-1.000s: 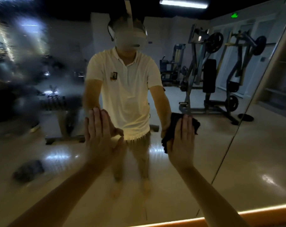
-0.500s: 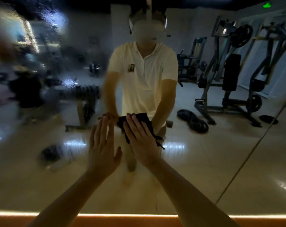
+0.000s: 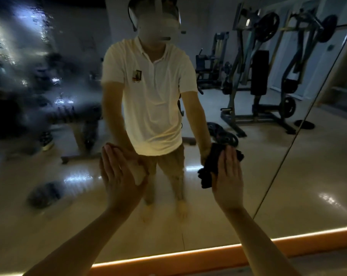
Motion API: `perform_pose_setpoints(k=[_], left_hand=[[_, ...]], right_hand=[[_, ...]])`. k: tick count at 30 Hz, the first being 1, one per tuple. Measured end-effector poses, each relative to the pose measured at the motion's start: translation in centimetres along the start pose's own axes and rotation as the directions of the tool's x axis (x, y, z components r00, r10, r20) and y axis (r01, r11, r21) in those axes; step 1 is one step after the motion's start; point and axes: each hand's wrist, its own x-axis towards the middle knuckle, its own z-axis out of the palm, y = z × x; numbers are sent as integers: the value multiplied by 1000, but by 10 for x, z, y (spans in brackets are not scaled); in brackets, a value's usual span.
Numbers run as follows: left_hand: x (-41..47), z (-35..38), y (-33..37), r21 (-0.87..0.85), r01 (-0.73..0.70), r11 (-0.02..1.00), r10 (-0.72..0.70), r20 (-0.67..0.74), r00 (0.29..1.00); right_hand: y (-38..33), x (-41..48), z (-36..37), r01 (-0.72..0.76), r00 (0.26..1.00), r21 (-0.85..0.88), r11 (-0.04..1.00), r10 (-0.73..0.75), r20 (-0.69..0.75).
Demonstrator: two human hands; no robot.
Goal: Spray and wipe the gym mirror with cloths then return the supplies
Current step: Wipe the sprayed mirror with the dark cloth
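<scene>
Moved: your right hand (image 3: 227, 177) slid black cloth (image 3: 208, 172) right on mirror (image 3: 49, 226).
Left hand (image 3: 119, 176): presses white cloth (image 3: 139, 173).
Grip: both released, flat.

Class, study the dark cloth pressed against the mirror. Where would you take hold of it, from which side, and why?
Pinch the bunched lower end of the dark cloth that sticks out past the thumb side of the right hand, coming in from the left. The rest is pinned flat between the palm and the mirror, so probably only that loose, crumpled fold offers something to grip.
</scene>
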Motion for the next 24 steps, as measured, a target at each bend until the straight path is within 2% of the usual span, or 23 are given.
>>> perform_pose_setpoints(k=[4, 6, 8, 12, 20, 24], left_hand=[[-1, 2, -4, 41, -12, 999, 11, 16, 1000], [-1, 3, -6, 46, -20, 999, 19, 10, 1000], [0, 3, -8, 60, -40, 997, 40, 7, 999], [-2, -2, -18, 67, -106, 992, 105, 15, 994], [-5, -38, -45, -26, -286, 958, 287, 40, 957], [-1, -60, -64, -30, -258, 966, 258, 16, 966]], right_hand=[[26, -19, 3, -329, 941, 154, 932, 337, -25], [21, -24, 8, -413, 901, 219, 884, 431, -39], [6, -24, 12, -428, 895, 229, 874, 446, -29], [-37, -32, 29, -316, 948, 186, 930, 318, 22], [-127, -23, 53, -29, 1000, 73, 997, 30, -5], [-175, -7, 58, 119, 993, 72, 990, -118, -9]])
